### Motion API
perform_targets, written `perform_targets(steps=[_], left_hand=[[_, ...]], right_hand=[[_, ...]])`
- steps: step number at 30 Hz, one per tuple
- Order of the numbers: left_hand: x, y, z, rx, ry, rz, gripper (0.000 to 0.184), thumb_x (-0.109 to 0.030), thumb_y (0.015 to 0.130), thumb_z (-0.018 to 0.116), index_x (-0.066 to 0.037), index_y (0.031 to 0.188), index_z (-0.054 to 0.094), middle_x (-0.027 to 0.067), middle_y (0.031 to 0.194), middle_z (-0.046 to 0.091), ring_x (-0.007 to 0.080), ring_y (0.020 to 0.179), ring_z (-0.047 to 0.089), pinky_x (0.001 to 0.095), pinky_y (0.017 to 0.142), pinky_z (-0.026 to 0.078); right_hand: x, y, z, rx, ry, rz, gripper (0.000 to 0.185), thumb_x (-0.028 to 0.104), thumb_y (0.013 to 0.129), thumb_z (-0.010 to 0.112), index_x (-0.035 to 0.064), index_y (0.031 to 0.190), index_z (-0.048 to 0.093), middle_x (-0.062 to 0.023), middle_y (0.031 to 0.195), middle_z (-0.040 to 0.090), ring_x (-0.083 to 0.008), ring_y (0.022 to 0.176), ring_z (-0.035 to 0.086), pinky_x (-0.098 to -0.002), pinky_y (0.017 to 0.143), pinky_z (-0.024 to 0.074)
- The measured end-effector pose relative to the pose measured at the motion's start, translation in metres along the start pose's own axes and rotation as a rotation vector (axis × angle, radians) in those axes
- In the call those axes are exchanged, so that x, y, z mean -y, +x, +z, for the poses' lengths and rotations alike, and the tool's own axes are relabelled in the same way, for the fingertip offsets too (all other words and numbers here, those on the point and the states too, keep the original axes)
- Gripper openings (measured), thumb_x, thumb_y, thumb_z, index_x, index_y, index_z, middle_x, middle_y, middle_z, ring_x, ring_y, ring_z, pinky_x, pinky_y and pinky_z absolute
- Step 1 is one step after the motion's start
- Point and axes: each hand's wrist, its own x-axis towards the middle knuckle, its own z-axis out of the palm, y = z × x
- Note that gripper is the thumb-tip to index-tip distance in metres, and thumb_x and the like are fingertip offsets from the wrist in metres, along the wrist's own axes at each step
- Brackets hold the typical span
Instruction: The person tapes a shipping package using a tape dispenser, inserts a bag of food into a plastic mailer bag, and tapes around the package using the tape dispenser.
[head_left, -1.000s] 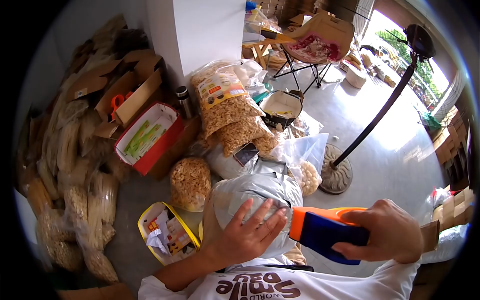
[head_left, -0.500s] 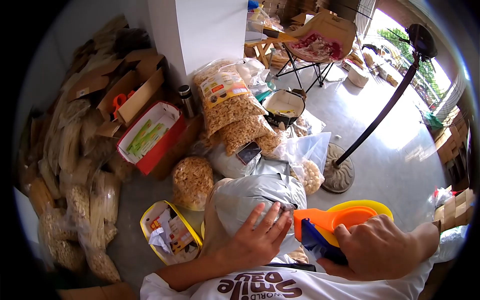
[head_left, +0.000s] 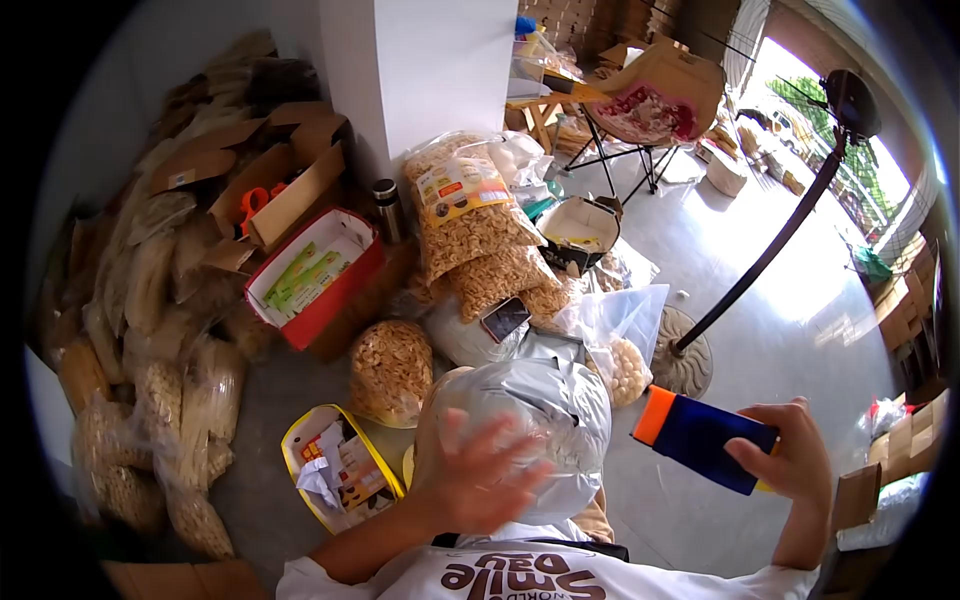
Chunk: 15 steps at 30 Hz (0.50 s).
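Note:
On my lap rests a grey plastic mailer parcel (head_left: 575, 400), bulging and wrinkled. My left hand (head_left: 485, 475) is over its left side, blurred by motion, fingers apart and nothing held; whether it touches the plastic I cannot tell. To the right of the parcel, my right hand (head_left: 785, 455) grips a tape dispenser (head_left: 700, 435) with a dark blue body and an orange front end. Its blue face is turned up toward me, and the thumb lies on it. The dispenser is apart from the parcel.
Big bags of brown dried pieces (head_left: 480, 225) stand ahead, with a phone (head_left: 505, 319) on them. A yellow-rimmed box (head_left: 290, 440) and red box (head_left: 375, 255) are at left. A black pole on a round base (head_left: 685, 360) stands right; a chair (head_left: 690, 75) is behind.
My right hand has moved the tape dispenser away from the parcel to the right and turned it. My left hand has shifted left from the parcel's taped spot and is moving.

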Motion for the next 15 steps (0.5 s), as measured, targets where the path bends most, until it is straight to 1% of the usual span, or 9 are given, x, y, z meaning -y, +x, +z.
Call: perform_targets(steps=[2, 3, 4, 7, 9, 10, 12, 13, 15], left_hand=[[0.013, -0.008, -0.002, -0.411, -0.239, -0.391, 0.052, -0.027, 0.083, 0.052, -0.009, 0.129, 0.038, 0.0132, 0.136, 0.034, 0.0272, 0.127, 0.031, 0.0483, 0.106, 0.008], [0.017, -0.004, -0.003, -0.556, -0.358, -0.592, 0.059, -0.029, 0.084, 0.050, -0.008, 0.135, 0.029, 0.0143, 0.139, 0.029, 0.0267, 0.128, 0.029, 0.0459, 0.107, 0.009], [0.016, -0.004, -0.003, -0.555, -0.356, -0.590, 0.059, -0.029, 0.084, 0.050, -0.008, 0.135, 0.029, 0.0143, 0.139, 0.029, 0.0267, 0.128, 0.029, 0.0459, 0.107, 0.009], [0.006, -0.004, 0.005, -0.412, -0.929, -0.952, 0.064, -0.032, 0.084, 0.050, -0.007, 0.137, 0.024, 0.0128, 0.139, 0.028, 0.0246, 0.128, 0.029, 0.0388, 0.106, 0.017], [0.006, -0.006, 0.012, -0.309, -1.225, -1.126, 0.067, -0.034, 0.084, 0.049, -0.007, 0.138, 0.021, 0.0120, 0.140, 0.028, 0.0235, 0.128, 0.029, 0.0353, 0.105, 0.021], [0.009, -0.009, 0.015, -0.271, -1.321, -1.187, 0.068, -0.034, 0.084, 0.049, -0.006, 0.138, 0.020, 0.0118, 0.140, 0.027, 0.0232, 0.128, 0.029, 0.0341, 0.105, 0.022], [0.042, -0.011, 0.029, -0.103, -0.955, -0.976, 0.059, -0.032, 0.079, 0.055, -0.002, 0.128, 0.039, 0.0171, 0.132, 0.038, 0.0254, 0.125, 0.033, 0.0331, 0.104, 0.022], [0.048, 0.004, 0.027, -0.109, -0.957, -0.972, 0.059, -0.032, 0.079, 0.055, -0.002, 0.128, 0.039, 0.0171, 0.132, 0.038, 0.0254, 0.125, 0.033, 0.0331, 0.104, 0.022], [0.057, 0.041, 0.026, 0.277, -0.795, -0.501, 0.057, -0.027, 0.076, 0.061, -0.002, 0.125, 0.045, 0.0190, 0.132, 0.039, 0.0273, 0.125, 0.034, 0.0338, 0.104, 0.022]], right_hand=[[-0.018, -0.005, 0.011, -0.257, 0.104, -0.062, 0.046, 0.042, 0.070, 0.066, -0.0023, 0.082, 0.065, -0.0075, 0.058, 0.062, -0.0126, 0.047, 0.055, -0.0228, 0.048, 0.0438], [-0.024, -0.005, 0.015, -0.258, 0.107, -0.065, 0.046, 0.042, 0.070, 0.066, -0.0023, 0.082, 0.065, -0.0075, 0.058, 0.062, -0.0126, 0.047, 0.055, -0.0228, 0.048, 0.0438], [-0.030, -0.005, 0.019, -0.293, 0.328, -0.014, 0.050, 0.046, 0.070, 0.066, -0.0029, 0.081, 0.065, -0.0068, 0.058, 0.061, -0.0119, 0.047, 0.055, -0.0213, 0.049, 0.0434], [-0.046, -0.006, 0.021, -0.287, 0.630, 0.054, 0.055, 0.050, 0.072, 0.064, -0.0029, 0.083, 0.062, -0.0049, 0.064, 0.058, -0.0100, 0.054, 0.054, -0.0184, 0.052, 0.0431], [-0.052, -0.007, 0.030, -0.532, 0.854, 0.195, 0.048, 0.045, 0.074, 0.064, 0.0002, 0.089, 0.056, -0.0050, 0.072, 0.056, -0.0092, 0.061, 0.054, -0.0196, 0.055, 0.0445], [-0.060, -0.007, 0.029, -0.474, 0.927, 0.181, 0.042, 0.041, 0.076, 0.062, 0.0036, 0.092, 0.051, -0.0048, 0.077, 0.054, -0.0091, 0.067, 0.053, -0.0203, 0.059, 0.0452], [-0.068, -0.004, 0.030, -0.444, 1.027, 0.126, 0.041, 0.040, 0.076, 0.062, 0.0036, 0.092, 0.051, -0.0051, 0.077, 0.055, -0.0093, 0.067, 0.053, -0.0205, 0.061, 0.0452], [-0.070, -0.001, 0.031, -0.407, 1.125, 0.068, 0.040, 0.039, 0.076, 0.062, 0.0036, 0.092, 0.052, -0.0053, 0.077, 0.055, -0.0095, 0.068, 0.053, -0.0208, 0.062, 0.0452], [-0.068, 0.001, 0.036, -0.399, 1.131, 0.017, 0.041, 0.039, 0.076, 0.062, 0.0028, 0.092, 0.052, -0.0060, 0.078, 0.056, -0.0098, 0.068, 0.054, -0.0208, 0.062, 0.0454]])
